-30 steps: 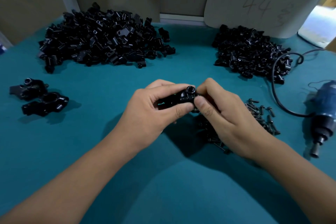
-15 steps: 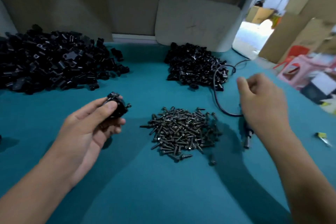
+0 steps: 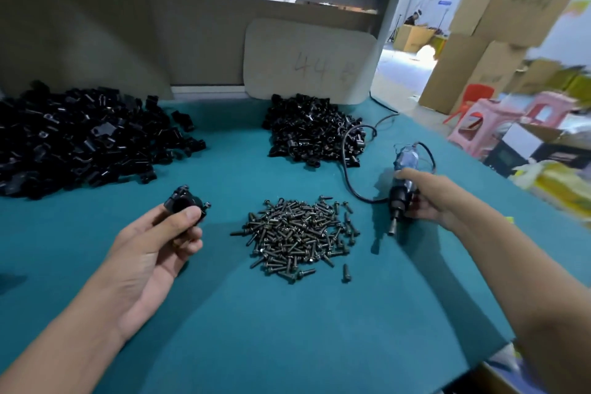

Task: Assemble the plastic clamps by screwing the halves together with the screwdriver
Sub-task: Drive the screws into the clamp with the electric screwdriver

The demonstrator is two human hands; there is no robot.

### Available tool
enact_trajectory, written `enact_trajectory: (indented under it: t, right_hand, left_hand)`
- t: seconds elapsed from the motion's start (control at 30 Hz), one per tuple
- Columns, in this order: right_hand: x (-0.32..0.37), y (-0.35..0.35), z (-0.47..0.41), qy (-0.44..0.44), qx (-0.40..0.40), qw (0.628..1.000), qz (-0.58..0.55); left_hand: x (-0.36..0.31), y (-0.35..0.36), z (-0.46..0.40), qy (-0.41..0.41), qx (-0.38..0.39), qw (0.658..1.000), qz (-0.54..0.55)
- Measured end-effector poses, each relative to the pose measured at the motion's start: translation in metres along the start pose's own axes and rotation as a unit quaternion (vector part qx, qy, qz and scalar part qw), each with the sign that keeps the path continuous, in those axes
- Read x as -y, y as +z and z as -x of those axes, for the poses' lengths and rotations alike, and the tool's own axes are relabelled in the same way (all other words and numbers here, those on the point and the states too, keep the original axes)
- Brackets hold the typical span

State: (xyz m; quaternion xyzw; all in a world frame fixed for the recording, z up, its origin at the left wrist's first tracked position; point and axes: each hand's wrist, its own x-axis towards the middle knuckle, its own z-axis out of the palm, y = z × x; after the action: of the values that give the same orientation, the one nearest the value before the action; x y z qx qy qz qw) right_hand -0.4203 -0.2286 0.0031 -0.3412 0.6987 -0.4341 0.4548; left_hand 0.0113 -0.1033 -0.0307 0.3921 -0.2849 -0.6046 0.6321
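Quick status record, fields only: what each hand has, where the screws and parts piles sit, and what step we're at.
left hand: holds a black clamp above the table, a screw sticking out of its side
right hand: grips the electric screwdriver, bit pointing down toward the table
screws: loose pile between the hands
clamp halves: large pile far left, smaller pile far centre
table: teal cover
step: screw not yet driven; driver is apart from the clamp

Clamp: black, halves joined, a screw poking out its right side; you pinch it in your left hand.
Screwdriver: blue-grey, corded, bit pointing down; your right hand grips it.
Screws: dark heap on the desk between them.
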Motion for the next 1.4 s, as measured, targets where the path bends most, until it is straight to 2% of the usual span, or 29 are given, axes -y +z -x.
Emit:
enact_trajectory:
  t: [0.07,0.1,0.17,0.23,0.43,0.6,0.67,0.87,0.97,1.17,1.4]
  right_hand:
    - [-0.001,0.004,0.014,-0.038,0.086,0.985,-0.145]
    - [0.000,0.008,0.022,-0.058,0.124,0.966,-0.220]
    - [0.008,0.025,0.042,-0.091,0.202,0.904,-0.365]
    - [0.024,0.053,0.060,-0.115,0.265,0.848,-0.444]
    - [0.063,0.132,0.084,-0.122,0.294,0.752,-0.577]
    - [0.057,0.177,0.086,-0.095,0.300,0.768,-0.558]
    - [0.045,0.189,0.091,-0.087,0.301,0.773,-0.552]
    - [0.032,0.178,0.092,-0.115,0.370,0.748,-0.539]
    - [0.032,0.182,0.095,-0.092,0.342,0.724,-0.592]
    - [0.023,0.185,0.089,-0.033,0.270,0.697,-0.664]
    - [0.023,0.185,0.085,-0.024,0.263,0.685,-0.679]
  left_hand:
    - [0.001,0.000,0.001,-0.001,-0.001,1.000,-0.001]
    - [0.001,0.000,0.001,-0.003,-0.002,1.000,0.002]
    - [0.001,0.000,-0.001,-0.006,-0.001,1.000,0.007]
    - [0.000,0.001,-0.002,-0.011,0.003,1.000,-0.009]
    - [0.006,0.011,0.002,0.009,0.048,0.995,-0.087]
    - [0.010,0.012,-0.004,0.019,0.015,0.987,-0.160]
    - [0.008,0.009,-0.004,0.006,0.031,0.983,-0.179]
    - [0.003,0.004,-0.009,-0.006,0.054,0.987,-0.153]
    - [0.003,0.005,-0.004,-0.012,0.055,0.988,-0.141]
    - [0.000,0.010,0.009,-0.031,0.103,0.977,-0.182]
    - [0.005,0.013,0.011,-0.011,0.127,0.976,-0.178]
